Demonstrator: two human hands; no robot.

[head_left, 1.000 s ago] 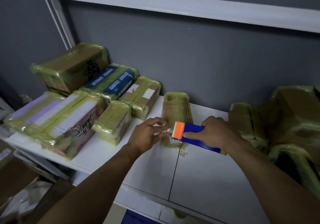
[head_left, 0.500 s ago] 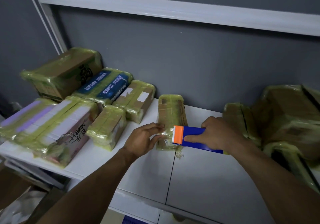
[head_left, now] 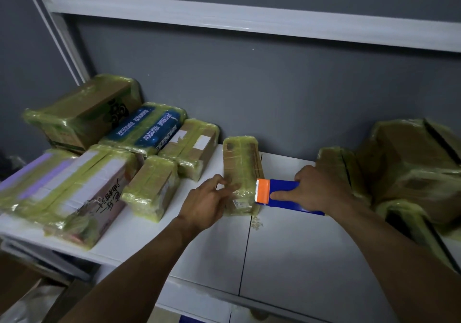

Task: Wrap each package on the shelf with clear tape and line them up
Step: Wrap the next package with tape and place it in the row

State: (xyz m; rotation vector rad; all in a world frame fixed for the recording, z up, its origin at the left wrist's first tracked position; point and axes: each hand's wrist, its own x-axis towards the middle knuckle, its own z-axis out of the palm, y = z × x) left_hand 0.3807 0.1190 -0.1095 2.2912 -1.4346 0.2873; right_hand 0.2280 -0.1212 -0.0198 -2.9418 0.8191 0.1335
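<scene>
on the shelf point(head_left: 299, 260), a cluster of packages point(head_left: 99, 173) lies left and a heap of packages point(head_left: 411, 168) right; between them lies a single package point(head_left: 240, 163), with the tape dispenser point(head_left: 282, 195) against its right front side.

Blue tape dispenser point(head_left: 287, 195), orange-tipped; yellowish-wrapped package point(head_left: 242, 170)

A grey wall point(head_left: 274, 93) stands behind the grip. A white bar point(head_left: 249, 20) runs high above it. A white post point(head_left: 59, 35) goes up far to the left. Brown cardboard point(head_left: 15, 285) lies low down on the left.
</scene>
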